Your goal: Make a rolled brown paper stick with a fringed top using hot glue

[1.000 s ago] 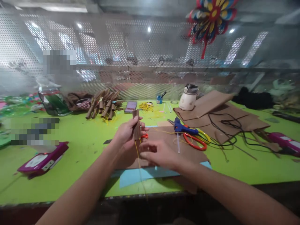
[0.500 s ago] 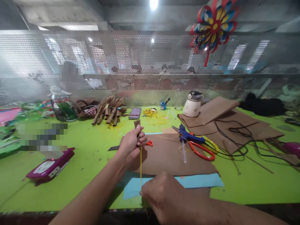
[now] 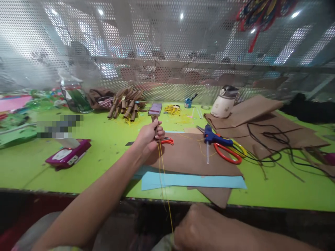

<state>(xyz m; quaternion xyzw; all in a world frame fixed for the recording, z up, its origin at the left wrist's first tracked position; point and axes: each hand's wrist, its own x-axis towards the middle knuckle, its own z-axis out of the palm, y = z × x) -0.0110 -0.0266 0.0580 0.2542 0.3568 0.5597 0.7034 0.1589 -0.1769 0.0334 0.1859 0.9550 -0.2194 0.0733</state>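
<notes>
Yanking that string (image 3: pixel 169 209) too hard could snap it or pop the bundle (image 3: pixel 154 118) loose, imo. Head view: left hand (image 3: pixel 149 135) clenched round the bundle beyond the blue strip (image 3: pixel 193 180); right hand (image 3: pixel 195 226), this side of it, has the string pinched.

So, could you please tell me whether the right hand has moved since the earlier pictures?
Yes: the right hand has moved down the view, from over the blue strip to beyond the near edge of the green table.

Left fingers (image 3: pixel 159 133) curled, right fingers (image 3: pixel 181 233) lower
</notes>
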